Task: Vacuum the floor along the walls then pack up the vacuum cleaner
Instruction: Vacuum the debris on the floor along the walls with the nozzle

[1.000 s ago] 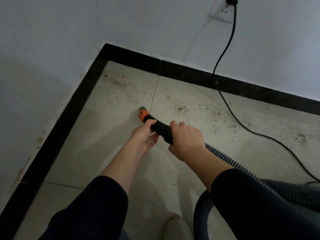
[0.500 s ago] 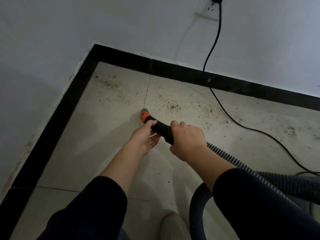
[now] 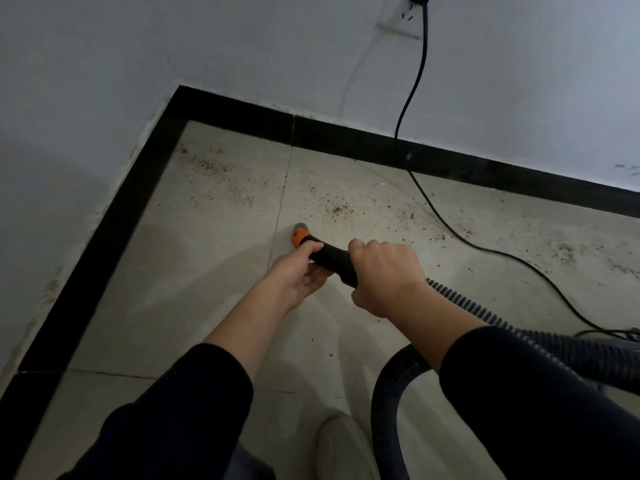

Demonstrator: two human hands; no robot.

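I hold a black vacuum nozzle [image 3: 331, 257] with an orange collar [image 3: 300, 238]; its tip touches the pale tiled floor [image 3: 194, 278] near a tile joint. My left hand [image 3: 298, 272] grips the nozzle just behind the orange collar. My right hand [image 3: 384, 273] grips the rear of the nozzle where the ribbed grey hose [image 3: 460, 301] begins. The hose loops down to the lower right. Brown crumbs of dirt [image 3: 341, 210] lie scattered ahead of the tip, toward the black skirting [image 3: 242, 116].
Two white walls meet in a corner at upper left. A black power cord [image 3: 420, 192] runs from a wall socket [image 3: 403, 20] across the floor to the right edge. My pale shoe [image 3: 341, 445] is at the bottom.
The nozzle and both hands have stayed nearly where they were on the floor; the view has shifted slightly right, so the corner and socket sit further left in frame.
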